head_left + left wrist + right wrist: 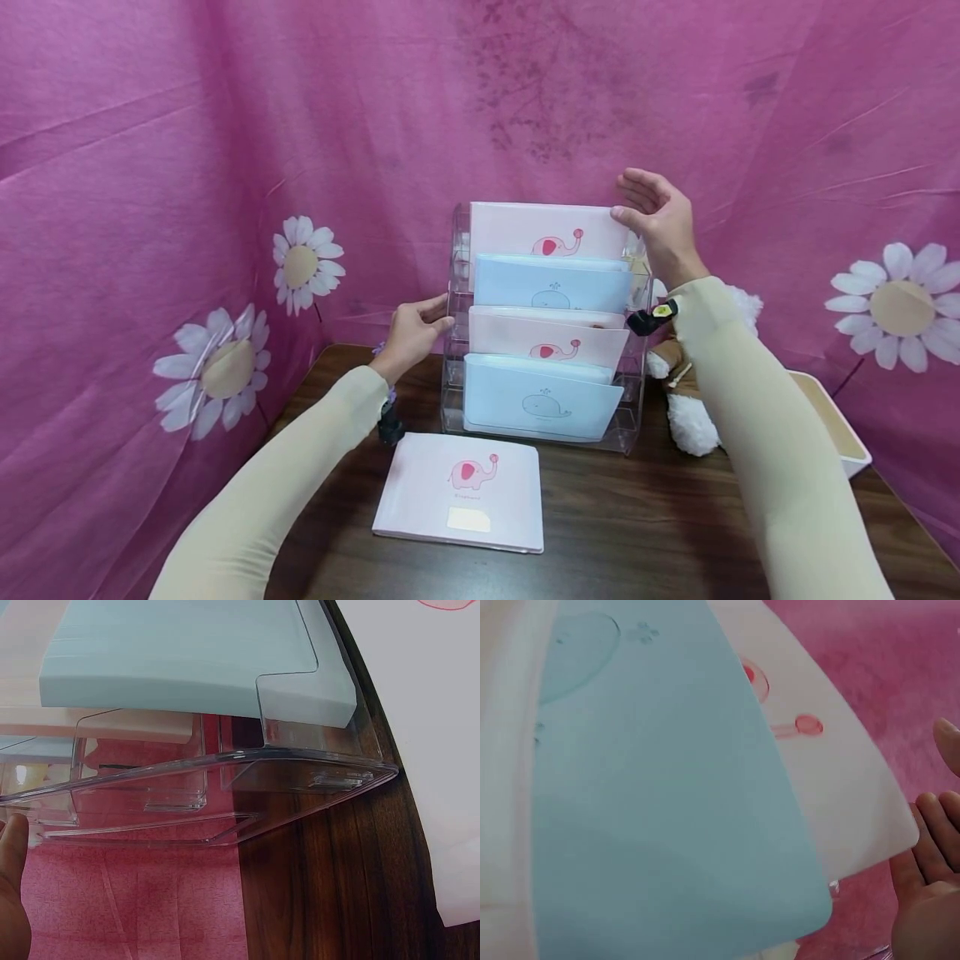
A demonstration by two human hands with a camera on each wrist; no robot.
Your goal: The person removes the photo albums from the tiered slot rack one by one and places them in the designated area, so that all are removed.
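Note:
A clear tiered plastic rack (pixel 633 408) stands on the table, holding pink booklets with an elephant print and blue booklets with a whale print, one tier above another. At the rack's left side is my left hand (pixel 415 333), its thumb and fingers against the clear side panel. My right hand (pixel 663 221) is at the upper right corner of the top pink booklet (pixel 517 229), thumb near that corner and fingers extended. In the right wrist view, the palm faces the pink booklet (pixel 847 802) behind a blue booklet (pixel 682 810). Another pink elephant booklet (pixel 420 475) lies flat before the rack.
Right of the rack sits a brown and white plush toy (pixel 690 421), partly behind my right arm. A white-rimmed tray (pixel 855 446) stands at the table's right edge. Pink cloth with daisies (pixel 300 267) hangs behind and beside the dark wooden table (pixel 615 533).

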